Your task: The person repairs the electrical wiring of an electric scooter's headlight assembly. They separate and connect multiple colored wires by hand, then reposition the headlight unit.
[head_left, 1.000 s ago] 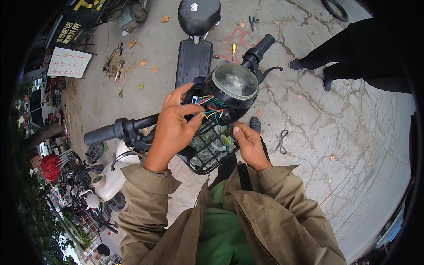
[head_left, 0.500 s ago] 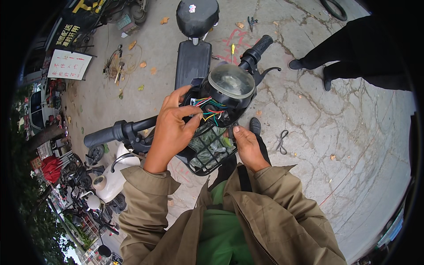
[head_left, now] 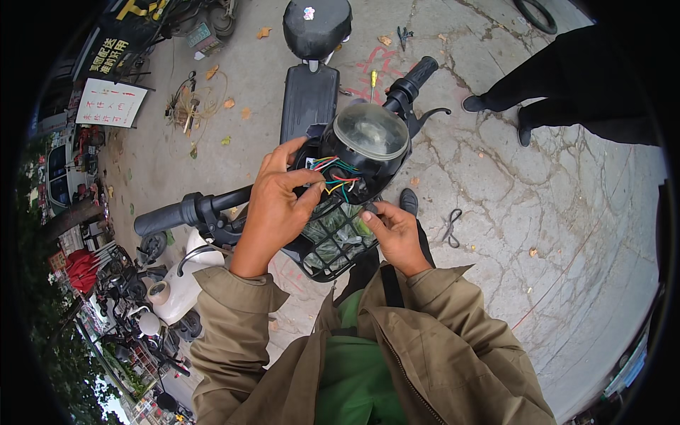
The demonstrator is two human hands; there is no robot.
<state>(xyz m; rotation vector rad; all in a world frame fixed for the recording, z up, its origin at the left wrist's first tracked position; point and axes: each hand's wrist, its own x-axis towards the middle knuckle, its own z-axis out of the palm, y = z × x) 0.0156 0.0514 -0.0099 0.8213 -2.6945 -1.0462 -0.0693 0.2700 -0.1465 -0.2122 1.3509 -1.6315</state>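
The black headlight housing (head_left: 388, 164) of a scooter sits open in front of me, its round clear lens (head_left: 371, 132) facing up. Coloured wires (head_left: 343, 178) in red, green, yellow and white spill from its opening. My left hand (head_left: 275, 204) pinches the wire ends between thumb and forefinger, its other fingers against the housing's left rim. Below the housing hangs a black grid basket (head_left: 331, 263) with green leafy stuff inside. Beside its upper right corner, my right hand (head_left: 399, 239) is closed, thumb against fingers; a small dark bit at the fingertips is too hidden to name.
The handlebar's grips (head_left: 167, 221) stick out left and upper right. On the ground lie a yellow-handled screwdriver (head_left: 373, 79), pliers (head_left: 404, 37), a black cord loop (head_left: 452, 228) and a wire bundle (head_left: 187, 106). A person's dark-clad legs (head_left: 552, 92) stand at right; parked scooters (head_left: 173, 297) at left.
My right hand's thumb has shifted left and its fingers have turned at the basket's corner. The left hand stays at the wires.
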